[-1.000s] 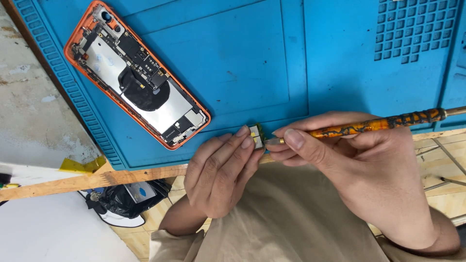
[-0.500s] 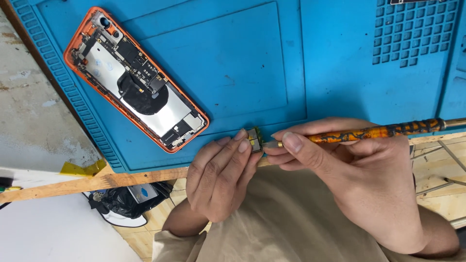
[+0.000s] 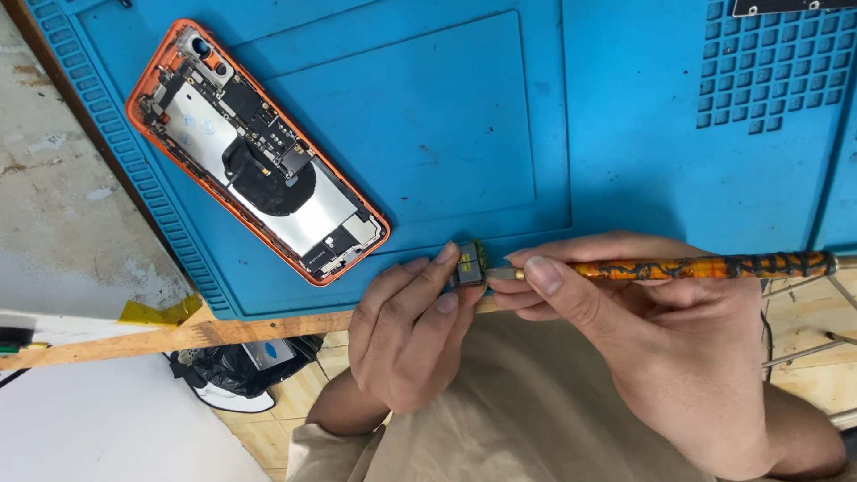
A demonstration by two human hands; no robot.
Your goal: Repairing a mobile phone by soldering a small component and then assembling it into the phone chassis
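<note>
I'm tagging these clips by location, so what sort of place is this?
Most likely a phone repair bench. An opened orange phone with its insides exposed lies on a blue repair mat, while the left hand pinches a small component and the right hand works it with an orange-handled tool.

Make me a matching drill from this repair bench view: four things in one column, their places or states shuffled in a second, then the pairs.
Things:
1. opened phone
2. small component
3. orange-and-black tool
4. black bag

Places or states:
A. pinched in the left hand's fingertips
B. below the bench edge, on the floor
C. lying on the blue mat, insides exposed
D. gripped in the right hand, tip at the component

Pairs: 1-C, 2-A, 3-D, 4-B
</note>
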